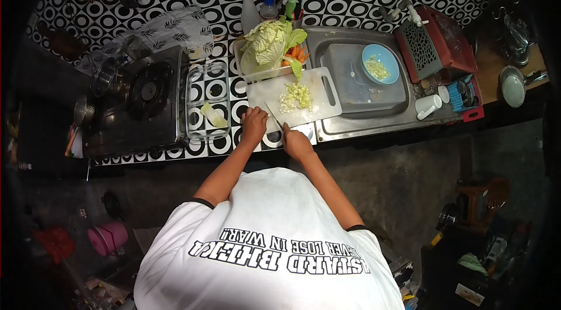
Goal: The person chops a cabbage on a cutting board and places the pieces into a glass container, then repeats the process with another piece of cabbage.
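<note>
A white cutting board [320,112] lies on the tiled counter, with chopped pale green vegetable [298,97] on its middle. My right hand [297,141] is closed around the handle of a knife [273,115], whose blade points up and left over the board. At the board's left edge rests my left hand [255,125], its fingers curled; whatever may be under them is hidden. Behind the board, a container [248,70] holds a cabbage [266,47] and some carrots [298,54]. A blue bowl [390,64] with chopped pieces stands over the sink.
On the left is a gas stove [149,91], beside a glass tray [224,85] holding a leaf piece [213,116]. The metal sink [350,129] lies to the right, then a red dish rack [435,41] and a white mug [428,106]. Bottles [269,11] stand against the wall.
</note>
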{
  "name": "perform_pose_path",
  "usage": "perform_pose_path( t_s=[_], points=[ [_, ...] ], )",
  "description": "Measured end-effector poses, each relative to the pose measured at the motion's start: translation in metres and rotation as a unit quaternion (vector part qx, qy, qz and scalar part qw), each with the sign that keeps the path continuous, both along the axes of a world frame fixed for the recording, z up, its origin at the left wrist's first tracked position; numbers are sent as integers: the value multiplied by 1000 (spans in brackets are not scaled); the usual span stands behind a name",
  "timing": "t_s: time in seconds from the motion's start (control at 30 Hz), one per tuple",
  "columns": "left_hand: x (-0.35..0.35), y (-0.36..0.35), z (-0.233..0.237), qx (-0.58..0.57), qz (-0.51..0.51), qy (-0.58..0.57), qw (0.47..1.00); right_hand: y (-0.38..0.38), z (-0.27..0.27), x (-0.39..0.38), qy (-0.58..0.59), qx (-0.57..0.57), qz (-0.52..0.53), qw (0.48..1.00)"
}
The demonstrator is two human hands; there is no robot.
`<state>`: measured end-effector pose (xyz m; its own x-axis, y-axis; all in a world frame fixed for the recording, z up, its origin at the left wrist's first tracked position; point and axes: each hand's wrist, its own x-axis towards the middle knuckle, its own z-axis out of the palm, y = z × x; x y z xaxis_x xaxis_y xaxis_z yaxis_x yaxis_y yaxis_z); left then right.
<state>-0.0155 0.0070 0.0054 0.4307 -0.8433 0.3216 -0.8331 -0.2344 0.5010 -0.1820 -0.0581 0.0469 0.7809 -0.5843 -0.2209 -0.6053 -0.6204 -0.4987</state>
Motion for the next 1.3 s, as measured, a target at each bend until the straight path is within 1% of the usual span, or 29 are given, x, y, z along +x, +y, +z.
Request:
perform_pose_path(
  t_s=[0.27, 0.47, 0.57, 0.9, 1.07, 1.3],
  points=[
    [-2, 1, 3, -13, 5, -1, 1000, -3, 6, 8, -20, -16, 27, 999],
    [-2, 2, 1, -23, 6, -9, 1000, 0, -3, 11, -29, -30, 32, 999],
    [-1, 1, 1, -24, 2, -11, 1000, 2, 3, 13, -16, -38, 42, 998],
    [0, 1, 0, -26, 1, -21, 999, 8, -2, 19, -9, -14, 25, 1000],
    [1, 1, 1, -26, -2, -18, 999, 12, -9, 19, -12, -24, 12, 1000],
    [1, 1, 0, -12, 0, -10, 1000, 15, -4, 20, -9, -18, 11, 1000]
  ],
)
